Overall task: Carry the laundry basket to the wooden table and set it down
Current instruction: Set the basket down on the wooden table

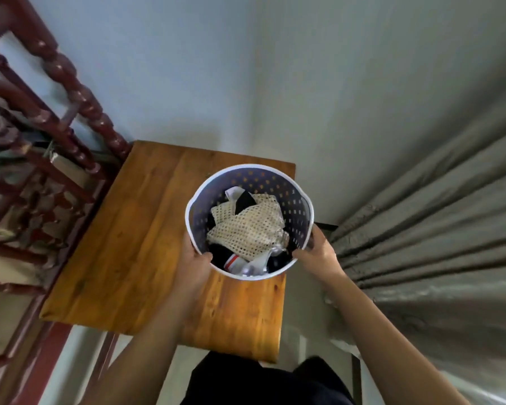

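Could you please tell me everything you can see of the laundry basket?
The laundry basket is round, seemingly plastic, with a white rim and a purple perforated wall. It stands upright over the wooden table, towards its right edge; whether it rests there is unclear. It holds a cream mesh garment over dark clothes. The left hand and right hand grip its near rim.

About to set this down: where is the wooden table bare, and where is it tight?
The wooden table is bare left of the white perforated laundry basket, toward the dark red carved furniture. Tight on the right: basket rim overhangs the edge beside the grey curtain.
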Action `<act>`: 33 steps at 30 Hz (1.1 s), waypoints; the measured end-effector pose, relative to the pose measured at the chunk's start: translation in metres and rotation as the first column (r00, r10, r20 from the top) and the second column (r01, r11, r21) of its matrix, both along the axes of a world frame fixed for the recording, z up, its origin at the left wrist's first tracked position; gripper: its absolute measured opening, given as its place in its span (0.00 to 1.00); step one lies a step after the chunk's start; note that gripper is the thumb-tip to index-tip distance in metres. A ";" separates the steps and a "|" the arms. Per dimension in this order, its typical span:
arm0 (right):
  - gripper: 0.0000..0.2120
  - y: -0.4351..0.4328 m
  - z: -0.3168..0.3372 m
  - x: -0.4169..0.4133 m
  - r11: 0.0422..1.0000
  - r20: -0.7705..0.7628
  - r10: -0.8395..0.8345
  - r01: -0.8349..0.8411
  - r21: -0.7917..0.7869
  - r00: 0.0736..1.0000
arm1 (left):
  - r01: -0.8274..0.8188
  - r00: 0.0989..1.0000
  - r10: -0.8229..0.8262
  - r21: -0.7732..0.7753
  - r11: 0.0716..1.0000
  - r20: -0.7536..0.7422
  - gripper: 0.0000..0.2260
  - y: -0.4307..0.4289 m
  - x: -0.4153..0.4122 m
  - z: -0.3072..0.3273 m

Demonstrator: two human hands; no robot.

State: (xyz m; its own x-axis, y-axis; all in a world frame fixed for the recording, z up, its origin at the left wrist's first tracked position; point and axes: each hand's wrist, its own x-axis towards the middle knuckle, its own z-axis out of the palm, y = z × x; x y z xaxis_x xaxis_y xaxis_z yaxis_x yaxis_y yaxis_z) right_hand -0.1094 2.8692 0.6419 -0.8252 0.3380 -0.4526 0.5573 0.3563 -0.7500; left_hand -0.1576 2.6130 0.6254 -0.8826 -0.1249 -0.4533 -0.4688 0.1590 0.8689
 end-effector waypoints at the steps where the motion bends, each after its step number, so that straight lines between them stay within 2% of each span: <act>1: 0.34 -0.004 0.001 -0.006 1.000 0.006 0.004 -0.004 0.020 1.000 | 0.030 1.000 -0.030 -0.019 0.999 -0.006 0.28 -0.004 -0.009 -0.004; 3: 0.36 -0.009 0.001 -0.016 0.999 0.007 0.012 -0.012 0.050 1.000 | 0.087 0.996 -0.087 -0.037 0.996 0.014 0.28 -0.011 -0.023 -0.015; 7: 0.46 0.002 -0.011 -0.029 0.997 0.096 -0.083 0.084 0.001 0.992 | 0.168 0.986 -0.167 -0.073 0.983 0.015 0.35 -0.007 -0.031 -0.021; 10: 0.42 0.013 -0.019 -0.043 1.000 0.174 0.023 -0.021 -0.014 0.985 | 0.178 0.984 -0.173 -0.111 0.978 0.049 0.40 0.009 -0.026 -0.022; 13: 0.40 0.020 -0.032 -0.056 0.995 0.249 0.098 -0.088 -0.049 0.964 | 0.095 0.995 -0.082 -0.254 0.962 0.061 0.37 0.022 -0.022 -0.031; 18: 0.36 0.017 -0.039 -0.077 0.984 0.106 0.170 -0.164 -0.071 0.980 | -0.005 0.994 -0.033 -0.330 0.944 -0.109 0.34 0.022 -0.031 -0.030; 24: 0.35 -0.021 -0.048 -0.145 0.932 -0.100 0.332 -0.342 -0.117 0.938 | -0.071 0.983 -0.001 -0.386 0.920 -0.183 0.33 -0.022 -0.080 -0.018; 33: 0.43 -0.111 -0.050 -0.254 0.870 -0.142 0.424 -0.446 -0.209 0.894 | -0.140 0.986 0.080 -0.463 0.875 -0.148 0.30 -0.130 -0.198 -0.034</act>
State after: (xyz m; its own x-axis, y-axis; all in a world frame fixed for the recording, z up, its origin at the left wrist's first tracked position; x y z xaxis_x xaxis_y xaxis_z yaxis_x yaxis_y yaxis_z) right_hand -0.3638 2.7578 0.5920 -0.9046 -0.1690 -0.3914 0.3134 0.3587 -0.8792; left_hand -0.3556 2.4829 0.5917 -0.8943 -0.3960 -0.2082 -0.4043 0.5161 0.7551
